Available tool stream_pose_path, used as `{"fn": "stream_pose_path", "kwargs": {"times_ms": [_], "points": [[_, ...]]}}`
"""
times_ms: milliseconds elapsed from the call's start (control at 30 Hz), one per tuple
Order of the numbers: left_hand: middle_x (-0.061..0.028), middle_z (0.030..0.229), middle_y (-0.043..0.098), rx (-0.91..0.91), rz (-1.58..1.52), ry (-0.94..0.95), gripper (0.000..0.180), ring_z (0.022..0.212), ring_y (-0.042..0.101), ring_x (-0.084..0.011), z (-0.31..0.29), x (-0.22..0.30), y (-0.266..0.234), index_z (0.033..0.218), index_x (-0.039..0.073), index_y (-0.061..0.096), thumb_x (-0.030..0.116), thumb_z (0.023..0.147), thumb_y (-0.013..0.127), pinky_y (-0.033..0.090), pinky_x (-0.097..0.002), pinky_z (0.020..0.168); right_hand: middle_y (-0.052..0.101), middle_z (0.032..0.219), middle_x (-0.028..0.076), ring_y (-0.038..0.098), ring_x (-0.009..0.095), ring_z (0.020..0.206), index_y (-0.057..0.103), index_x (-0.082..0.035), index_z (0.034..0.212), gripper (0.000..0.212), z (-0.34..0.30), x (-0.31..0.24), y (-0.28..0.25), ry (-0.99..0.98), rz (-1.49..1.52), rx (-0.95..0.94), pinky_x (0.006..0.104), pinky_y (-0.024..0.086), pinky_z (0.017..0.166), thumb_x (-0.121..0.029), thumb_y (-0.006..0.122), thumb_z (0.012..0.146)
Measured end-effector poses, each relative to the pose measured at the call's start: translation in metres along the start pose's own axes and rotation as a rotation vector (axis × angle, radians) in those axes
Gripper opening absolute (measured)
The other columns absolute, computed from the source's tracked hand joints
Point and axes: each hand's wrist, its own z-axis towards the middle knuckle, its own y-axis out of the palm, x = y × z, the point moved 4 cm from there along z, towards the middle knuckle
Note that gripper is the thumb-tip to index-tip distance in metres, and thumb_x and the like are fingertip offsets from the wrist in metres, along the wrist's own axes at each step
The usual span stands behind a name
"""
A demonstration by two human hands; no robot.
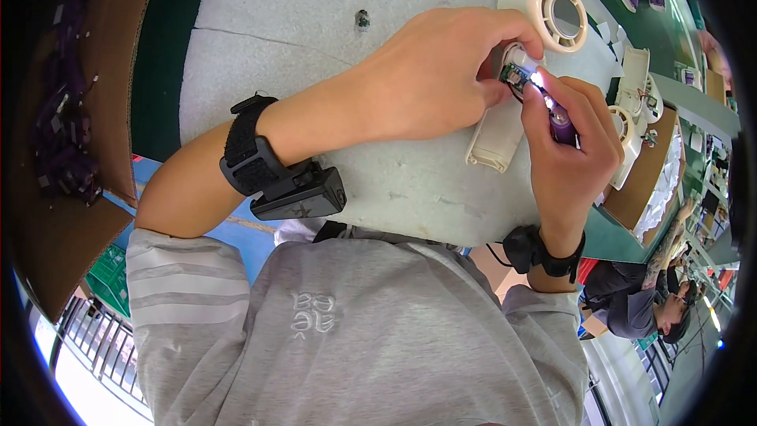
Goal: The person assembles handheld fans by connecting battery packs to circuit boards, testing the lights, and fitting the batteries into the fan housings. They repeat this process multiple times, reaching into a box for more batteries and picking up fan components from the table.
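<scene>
Beside a cream handheld fan head [561, 17], my left hand [438, 71] has its thumb and fingers closed round a small green circuit board [516, 76] and the whitish part behind it. My right hand [579, 130] pinches a purple cylindrical battery [562, 127] with its upper end close to the board. A bright white light shines between the two hands. Whether the battery touches the board is hidden by my fingers. Below the hands, a cream handle shell [494, 143] lies on the white foam sheet [268, 95].
At the left stands a cardboard box [118, 71] with several purple batteries [63, 134]. More cream fan parts [633, 83] lie at the right, near another cardboard box [635, 189] with white contents. A small dark mark [362, 20] shows on the foam. Another person [631, 304] is at the right.
</scene>
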Motion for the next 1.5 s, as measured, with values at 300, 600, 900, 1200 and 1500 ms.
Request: {"fn": "stream_pose_path", "kwargs": {"times_ms": [300, 600, 900, 1200, 1500], "points": [[-0.0027, 0.076, 0.056, 0.000, -0.008, -0.002, 0.041, 0.069, 0.054, -0.0121, 0.000, -0.001, 0.000, 0.115, 0.012, 0.059, -0.002, 0.078, 0.067, 0.045, -0.0266, 0.064, 0.065, 0.080, 0.006, 0.057, 0.010, 0.059, 0.072, -0.003, 0.092, 0.020, -0.001, 0.002, 0.001, 0.047, 0.054, -0.008, 0.0217, 0.045, 0.053, -0.001, 0.075, 0.072], [-0.0029, 0.079, 0.060, -0.054, -0.048, -0.033, 0.033, 0.072, 0.057, -0.0102, 0.003, 0.000, -0.002, 0.113, 0.007, 0.061, 0.000, 0.081, 0.066, 0.046, -0.0246, 0.066, 0.066, 0.080, 0.005, 0.059, 0.009, 0.060, 0.072, -0.002, 0.091, 0.019, 0.003, 0.004, 0.001, 0.057, 0.080, -0.080, 0.0214, 0.046, 0.054, 0.000, 0.075, 0.073], [-0.0084, 0.093, 0.069, -0.097, -0.080, -0.016, 0.026, 0.083, 0.066, -0.0125, 0.009, -0.003, -0.007, 0.110, 0.005, 0.068, -0.004, 0.085, 0.063, 0.053, -0.0263, 0.077, 0.065, 0.079, 0.004, 0.060, 0.010, 0.063, 0.070, -0.003, 0.090, 0.020, 0.003, -0.008, -0.001, -0.026, 0.008, -0.006, 0.0230, 0.047, 0.056, 0.000, 0.077, 0.071], [-0.0111, 0.094, 0.070, -0.105, 0.064, 0.166, 0.031, 0.083, 0.068, -0.0183, 0.009, -0.001, -0.007, 0.110, 0.010, 0.070, -0.003, 0.083, 0.064, 0.054, -0.0281, 0.075, 0.063, 0.078, 0.004, 0.057, 0.012, 0.061, 0.065, -0.003, 0.086, 0.021, 0.005, 0.000, -0.003, 0.096, 0.046, 0.012, 0.0232, 0.045, 0.055, -0.001, 0.078, 0.070], [-0.0104, 0.094, 0.065, -0.094, 0.181, 0.175, 0.031, 0.082, 0.065, -0.0210, 0.007, 0.005, -0.006, 0.111, 0.012, 0.071, 0.000, 0.084, 0.063, 0.051, -0.0293, 0.075, 0.061, 0.086, 0.003, 0.057, 0.010, 0.062, 0.064, -0.002, 0.091, 0.018, 0.006, 0.023, 0.001, 0.373, 0.184, -0.270, 0.0220, 0.045, 0.054, -0.008, 0.075, 0.078]]}}
